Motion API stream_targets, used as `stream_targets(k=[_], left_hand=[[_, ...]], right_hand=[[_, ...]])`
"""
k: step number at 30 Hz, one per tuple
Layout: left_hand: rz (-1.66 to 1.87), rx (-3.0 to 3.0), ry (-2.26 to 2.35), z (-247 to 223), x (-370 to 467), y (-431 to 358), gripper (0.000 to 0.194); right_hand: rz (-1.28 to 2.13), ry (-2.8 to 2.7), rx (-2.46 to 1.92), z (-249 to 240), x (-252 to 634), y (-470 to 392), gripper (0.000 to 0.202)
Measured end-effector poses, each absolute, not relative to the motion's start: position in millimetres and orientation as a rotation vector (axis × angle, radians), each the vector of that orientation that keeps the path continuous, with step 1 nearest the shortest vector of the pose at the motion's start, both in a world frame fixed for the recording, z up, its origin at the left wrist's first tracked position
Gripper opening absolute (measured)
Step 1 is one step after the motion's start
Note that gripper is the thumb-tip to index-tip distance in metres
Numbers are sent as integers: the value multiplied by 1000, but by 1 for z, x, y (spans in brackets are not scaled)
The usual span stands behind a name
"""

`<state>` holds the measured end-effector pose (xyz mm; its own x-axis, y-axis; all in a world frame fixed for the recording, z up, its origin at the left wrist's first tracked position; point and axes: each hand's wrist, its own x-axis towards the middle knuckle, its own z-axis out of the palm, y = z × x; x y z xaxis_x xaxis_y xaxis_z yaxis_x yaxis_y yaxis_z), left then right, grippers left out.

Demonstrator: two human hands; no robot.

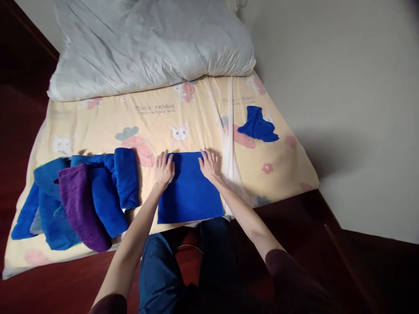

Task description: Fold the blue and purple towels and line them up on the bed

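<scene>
A blue cloth (193, 192), roughly square and lying flat, is spread at the near edge of the bed in front of me. On its far left corner rests my left hand (164, 168), fingers stretched out and pointing away from me. My right hand (209, 165) lies on the far right corner, its fingers spread over the edge. Both palms face down and neither hand grips anything that I can see. The cloth looks smooth, with its near edge close to the bed's front edge.
Several folded blue and teal cloths (109, 192) and a purple cloth (81, 205) overlap at the left. A crumpled blue cloth (258, 124) lies at the right. Behind is a big white pillow or quilt (153, 48) on the rabbit-print sheet (196, 117). A wall (353, 109) stands right.
</scene>
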<state>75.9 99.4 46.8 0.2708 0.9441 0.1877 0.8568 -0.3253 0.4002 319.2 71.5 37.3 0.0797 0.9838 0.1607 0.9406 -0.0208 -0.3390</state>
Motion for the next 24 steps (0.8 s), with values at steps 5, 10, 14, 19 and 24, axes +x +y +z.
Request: stream_targets(k=[5,10,14,19,24], left_hand=[[467,2273,1617,24,69,90,66],[467,2207,1708,21,57,104,72],[532,2282,1669,34,76,83,68],[470,2424,1405,28,102,22,63],[438,2345,1537,17,65,-6,62]], right_hand=[[338,-2129,-1894,19,315,51,63],[335,-2015,-2058,15,341,75,67],[268,-2011,-2084,32,313,74,64],[295,-2273,-1742,31,250,11,59],[328,-2125,-1867,18,284,-32,59]])
